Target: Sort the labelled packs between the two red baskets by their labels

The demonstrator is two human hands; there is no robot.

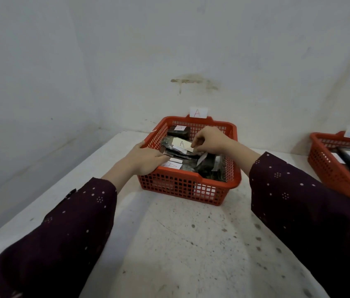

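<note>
A red basket (182, 186) with an "A" tag (197, 112) on its back rim stands in the middle of the table. Several dark packs with white labels lie in it, and the labels I can read say "A". My left hand (146, 159) rests over the basket's left rim, its fingers on the edge of a dark pack (179, 150) labelled "A". My right hand (209, 139) pinches the right end of that same pack from above. A second red basket (331, 166) with packs in it sits at the right edge; its tag is blurred.
The baskets stand on a white speckled table (180, 244) pushed into a corner of white walls. Another pack (178, 131) lies at the back of the middle basket. My dark dotted sleeves cover both lower corners.
</note>
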